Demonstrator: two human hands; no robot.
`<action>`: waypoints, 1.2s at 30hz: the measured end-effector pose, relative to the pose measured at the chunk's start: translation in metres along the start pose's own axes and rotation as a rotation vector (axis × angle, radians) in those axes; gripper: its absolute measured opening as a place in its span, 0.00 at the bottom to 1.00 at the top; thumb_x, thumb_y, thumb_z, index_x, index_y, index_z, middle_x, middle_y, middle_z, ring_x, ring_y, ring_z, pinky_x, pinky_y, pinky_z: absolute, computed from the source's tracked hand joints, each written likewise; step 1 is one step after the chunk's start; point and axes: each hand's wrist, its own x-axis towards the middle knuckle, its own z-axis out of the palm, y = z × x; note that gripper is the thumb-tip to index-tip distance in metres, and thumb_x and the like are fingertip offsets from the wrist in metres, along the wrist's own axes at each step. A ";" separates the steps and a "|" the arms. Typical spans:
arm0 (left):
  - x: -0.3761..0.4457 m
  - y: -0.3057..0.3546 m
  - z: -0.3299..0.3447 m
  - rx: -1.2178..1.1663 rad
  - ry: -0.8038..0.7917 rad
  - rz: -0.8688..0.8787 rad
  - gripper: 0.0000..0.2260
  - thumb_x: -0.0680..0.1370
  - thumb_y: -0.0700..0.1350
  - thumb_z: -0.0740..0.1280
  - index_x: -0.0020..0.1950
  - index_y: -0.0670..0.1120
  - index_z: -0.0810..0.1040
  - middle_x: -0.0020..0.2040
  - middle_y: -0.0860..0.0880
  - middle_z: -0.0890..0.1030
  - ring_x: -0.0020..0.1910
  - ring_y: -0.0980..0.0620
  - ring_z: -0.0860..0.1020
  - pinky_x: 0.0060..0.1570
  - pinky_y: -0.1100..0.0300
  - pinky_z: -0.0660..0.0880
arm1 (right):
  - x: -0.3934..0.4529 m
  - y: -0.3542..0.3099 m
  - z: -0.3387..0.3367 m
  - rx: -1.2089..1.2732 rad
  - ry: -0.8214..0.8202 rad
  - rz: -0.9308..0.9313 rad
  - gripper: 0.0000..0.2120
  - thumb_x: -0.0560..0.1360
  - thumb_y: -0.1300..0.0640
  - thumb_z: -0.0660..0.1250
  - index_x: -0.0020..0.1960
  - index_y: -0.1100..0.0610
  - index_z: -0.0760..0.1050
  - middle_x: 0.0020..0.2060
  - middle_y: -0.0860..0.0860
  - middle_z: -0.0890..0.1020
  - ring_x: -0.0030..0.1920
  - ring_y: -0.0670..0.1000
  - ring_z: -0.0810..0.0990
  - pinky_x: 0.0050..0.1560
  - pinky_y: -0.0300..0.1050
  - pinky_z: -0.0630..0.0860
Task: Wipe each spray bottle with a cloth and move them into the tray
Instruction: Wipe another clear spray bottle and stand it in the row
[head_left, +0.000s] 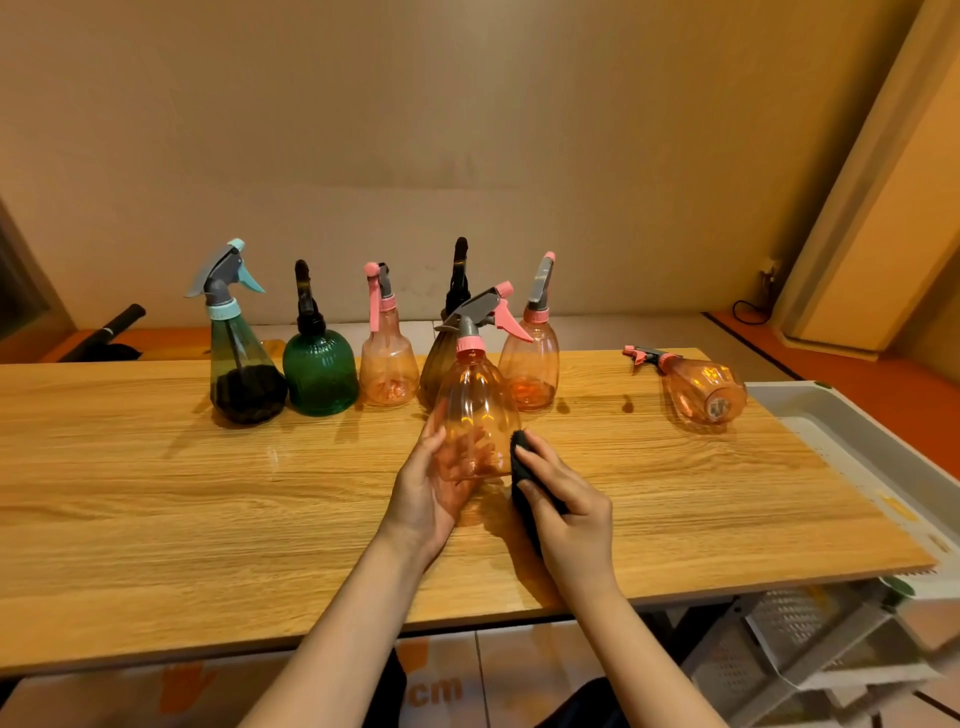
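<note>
1. Head view: the left hand (434, 480) cups the lower body of an orange spray bottle (475, 415) with a pink-and-grey trigger head, fingers curled round its left side and base, holding it upright above the middle of the wooden table (208, 493).
2. The right hand (563, 506) grips a dark cloth (522, 467), fingers and thumb clamped on it, and presses it against the held bottle's lower right side.
3. A row of five bottles stands along the table's far edge, behind the held one.
4. From the left: a grey-green cone bottle (241, 364) with a light blue trigger, then a round green bottle (319, 371) with a black head just beside it.
5. Next stands a pale orange bottle (388, 364) with a pink trigger, then a brown bottle (441, 358) with a black head, partly hidden by the held bottle.
6. Last in the row is another orange bottle (530, 364) with a grey-and-pink head.
7. A further orange bottle (701, 392) lies on its side near the table's far right corner, base toward the camera.
8. A white tray (852, 441) sits at the table's right edge; the lying bottle is just beside its far left corner.
</note>
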 end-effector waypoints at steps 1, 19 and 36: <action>0.000 0.000 0.001 0.038 0.002 0.012 0.35 0.70 0.53 0.73 0.74 0.46 0.66 0.54 0.41 0.83 0.51 0.46 0.82 0.42 0.57 0.81 | 0.000 0.000 0.000 -0.008 -0.004 -0.018 0.20 0.70 0.69 0.66 0.61 0.57 0.74 0.60 0.46 0.77 0.63 0.46 0.75 0.62 0.38 0.71; -0.008 -0.005 0.008 0.428 -0.213 0.040 0.34 0.62 0.48 0.75 0.67 0.59 0.69 0.59 0.52 0.81 0.61 0.49 0.78 0.53 0.54 0.78 | 0.047 -0.014 -0.011 -0.074 0.082 -0.036 0.16 0.73 0.63 0.64 0.59 0.55 0.75 0.57 0.45 0.77 0.61 0.41 0.74 0.62 0.35 0.69; -0.001 -0.002 0.002 0.223 -0.155 -0.001 0.40 0.60 0.50 0.78 0.71 0.50 0.68 0.61 0.42 0.80 0.59 0.43 0.79 0.53 0.51 0.78 | 0.018 -0.009 0.001 0.034 0.119 0.048 0.18 0.73 0.67 0.65 0.60 0.54 0.74 0.58 0.43 0.77 0.62 0.39 0.73 0.62 0.32 0.68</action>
